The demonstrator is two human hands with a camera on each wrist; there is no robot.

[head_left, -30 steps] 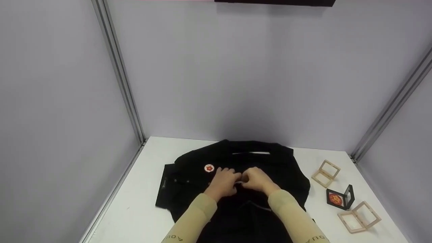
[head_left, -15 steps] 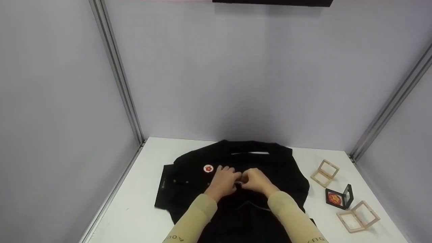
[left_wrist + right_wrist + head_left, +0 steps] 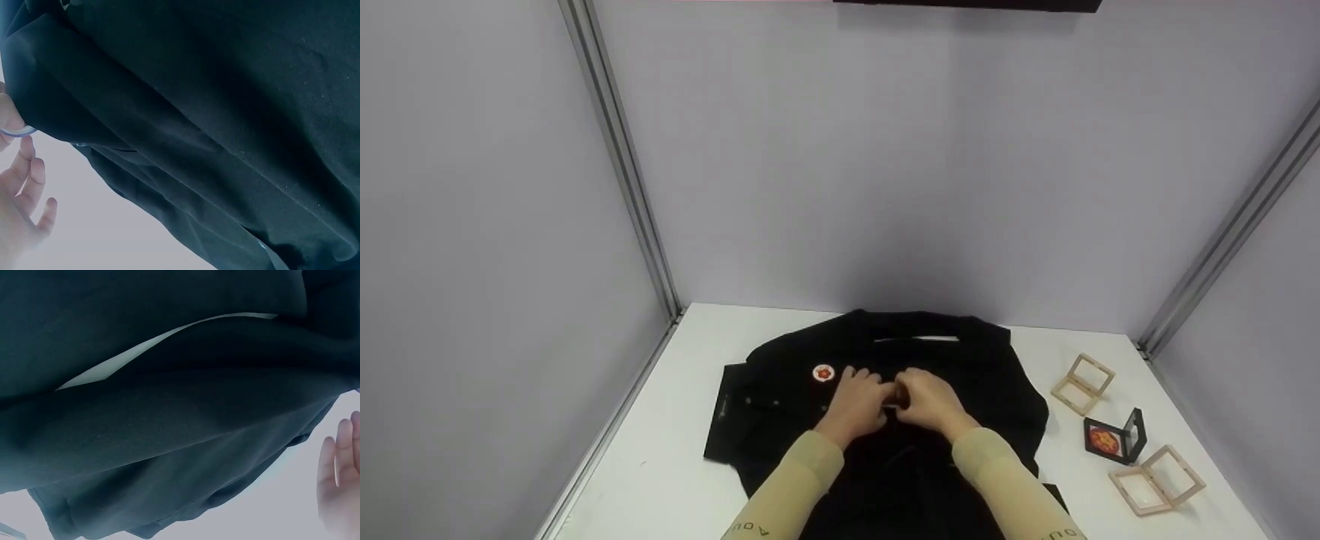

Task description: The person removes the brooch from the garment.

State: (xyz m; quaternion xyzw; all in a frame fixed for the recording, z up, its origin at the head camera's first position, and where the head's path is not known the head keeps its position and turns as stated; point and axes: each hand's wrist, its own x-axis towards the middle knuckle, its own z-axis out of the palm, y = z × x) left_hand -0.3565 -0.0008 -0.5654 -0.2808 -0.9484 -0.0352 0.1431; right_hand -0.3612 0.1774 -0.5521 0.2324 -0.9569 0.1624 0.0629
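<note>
A black jacket [image 3: 960,375] lies spread on the white table. A round white badge with a red flower [image 3: 823,373] sits on its left chest. Over the front, my left hand [image 3: 855,401] and right hand [image 3: 926,397] meet fingertip to fingertip. Between them they pinch a pale-rimmed round badge [image 3: 891,406] at the jacket cloth. Its thin curved rim shows under a thumb in the left wrist view, with other fingers [image 3: 28,185] loosely bent below. Straighter fingers [image 3: 343,450] of my right hand show at the right wrist view's edge. The badge's face is hidden.
Along the table's right side stand an open wooden case [image 3: 1082,384], an open black case [image 3: 1114,436] holding a red and yellow round piece, and another open wooden case [image 3: 1156,481]. Grey walls [image 3: 900,165] enclose the table [image 3: 652,457] at the back and both sides.
My right hand has lifted slightly and its wrist has turned a little. The pale gap in the cloth near my right forearm has nearly vanished. My left hand keeps its place.
</note>
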